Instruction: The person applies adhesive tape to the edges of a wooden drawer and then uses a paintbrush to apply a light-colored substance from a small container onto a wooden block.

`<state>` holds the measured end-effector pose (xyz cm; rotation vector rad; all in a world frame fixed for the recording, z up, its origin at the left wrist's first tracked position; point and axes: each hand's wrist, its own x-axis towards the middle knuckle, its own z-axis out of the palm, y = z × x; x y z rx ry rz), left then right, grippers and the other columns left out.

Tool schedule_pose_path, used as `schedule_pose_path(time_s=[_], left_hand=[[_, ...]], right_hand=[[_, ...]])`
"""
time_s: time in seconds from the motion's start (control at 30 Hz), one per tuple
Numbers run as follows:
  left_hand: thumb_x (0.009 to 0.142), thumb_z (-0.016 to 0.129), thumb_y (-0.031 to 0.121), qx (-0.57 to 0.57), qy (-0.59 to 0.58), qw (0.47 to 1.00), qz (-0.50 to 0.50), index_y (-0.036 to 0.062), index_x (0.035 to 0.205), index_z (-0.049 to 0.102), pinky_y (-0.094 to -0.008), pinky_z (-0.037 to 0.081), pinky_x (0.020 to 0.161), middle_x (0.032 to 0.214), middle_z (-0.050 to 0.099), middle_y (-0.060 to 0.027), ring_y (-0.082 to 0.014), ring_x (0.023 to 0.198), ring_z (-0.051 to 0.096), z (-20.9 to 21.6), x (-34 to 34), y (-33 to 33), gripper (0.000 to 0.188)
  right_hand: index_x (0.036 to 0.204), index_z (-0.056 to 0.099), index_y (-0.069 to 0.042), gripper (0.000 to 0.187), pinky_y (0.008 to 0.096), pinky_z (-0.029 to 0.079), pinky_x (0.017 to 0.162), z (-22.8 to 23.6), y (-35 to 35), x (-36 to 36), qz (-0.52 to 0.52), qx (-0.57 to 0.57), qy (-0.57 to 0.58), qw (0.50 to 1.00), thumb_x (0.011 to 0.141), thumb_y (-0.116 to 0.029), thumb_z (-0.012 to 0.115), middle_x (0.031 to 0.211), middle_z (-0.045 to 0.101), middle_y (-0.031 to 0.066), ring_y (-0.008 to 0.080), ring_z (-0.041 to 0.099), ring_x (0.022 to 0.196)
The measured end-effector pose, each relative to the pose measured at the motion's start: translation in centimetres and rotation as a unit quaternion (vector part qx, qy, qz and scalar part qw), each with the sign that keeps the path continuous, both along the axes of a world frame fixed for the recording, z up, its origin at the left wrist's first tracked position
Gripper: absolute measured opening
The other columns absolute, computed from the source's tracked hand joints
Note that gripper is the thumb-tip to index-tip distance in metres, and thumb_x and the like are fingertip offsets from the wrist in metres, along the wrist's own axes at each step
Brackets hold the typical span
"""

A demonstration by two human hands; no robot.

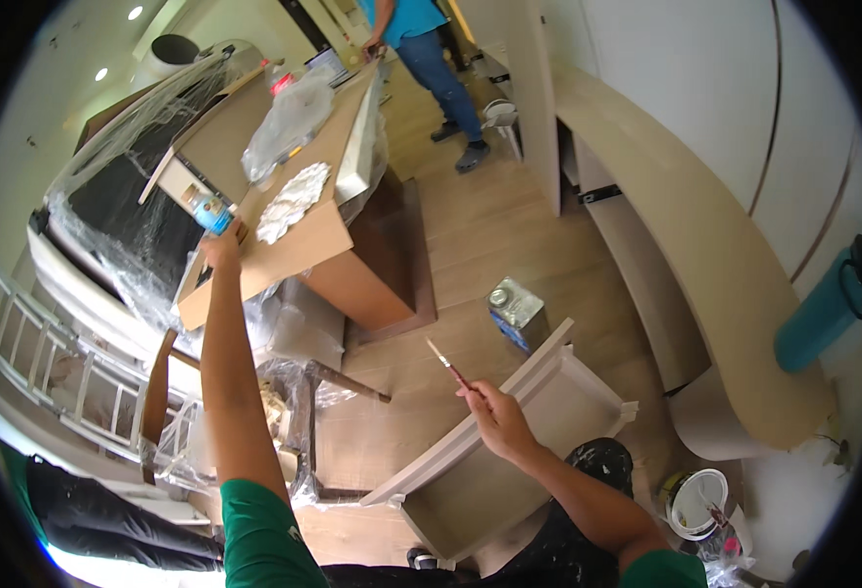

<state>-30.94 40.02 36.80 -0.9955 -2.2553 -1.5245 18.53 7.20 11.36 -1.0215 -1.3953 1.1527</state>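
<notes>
Now | brush point(448, 366) pinched in right hand point(499, 416) | bottle point(211, 212) just beyond left hand point(222, 248), grip unclear

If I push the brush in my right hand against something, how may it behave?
The brush is probably light, as it looks slim. Its red handle should be stiff: it sticks out straight from the right hand. The pale tip may flex, looking like bristles.

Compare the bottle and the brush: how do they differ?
The bottle is broad, while the brush is slim. The bottle has a blue label; the brush has a reddish handle and pale tip. The bottle is at the left hand; the brush is held in the right hand. Both slant up and left in the picture.
</notes>
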Motion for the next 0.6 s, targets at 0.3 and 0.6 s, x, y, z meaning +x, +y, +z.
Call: schedule_pose_path(time_s=[0.3,0.6], left_hand=[[0.064,0.092,0.05,0.016,0.027,0.999,-0.016,-0.0079,0.124,0.063,-0.0448,0.051,0.101,0.118,0.072,-0.0242,-0.037,0.111,0.07,1.1,0.4,0.4,0.088],[0.083,0.082,0.032,0.092,-0.068,0.943,-0.312,0.0067,0.108,0.066,-0.0301,0.053,0.073,0.092,0.069,-0.0032,-0.0148,0.083,0.065,-0.3,4.1,-19.4,0.039]], right_hand=[[0.111,0.069,-0.004,0.028,0.0394,0.046,0.059,0.3,0.4,0.3,-0.02,-0.005,-0.028,0.999,0.108,-0.027,0.052,0.072,0.063,0.0144,0.0263,0.061,0.06],[0.109,0.065,-0.003,0.042,0.0433,0.049,0.072,-3.3,1.0,0.2,-0.078,0.013,-0.049,0.996,0.111,-0.041,0.047,0.082,0.065,0.0144,0.0291,0.066,0.079]])
